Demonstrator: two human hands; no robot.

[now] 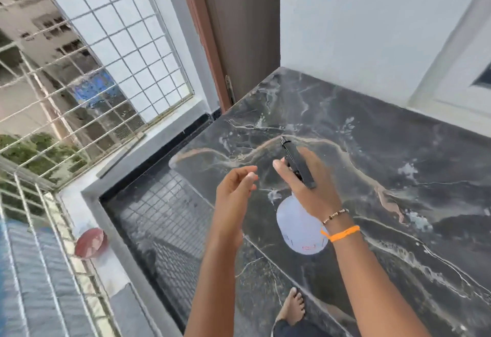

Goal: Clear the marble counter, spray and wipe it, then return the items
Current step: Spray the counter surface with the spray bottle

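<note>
A white spray bottle [297, 228] with a black trigger head hangs over the dark marble counter [372, 150]. My right hand [308, 185] grips its neck, the nozzle pointing away toward the counter's far left part. My left hand [235, 190] hovers just left of the bottle, fingers loosely curled, holding nothing. Wet splashes and pale streaks show on the marble. No loose items lie on the visible counter.
A metal window grille [93, 44] and a grey ledge run along the left. A round reddish object [89, 242] lies on the ledge. A brown door frame [212, 44] and white wall bound the far side. A bare foot [292, 307] stands below the counter's near edge.
</note>
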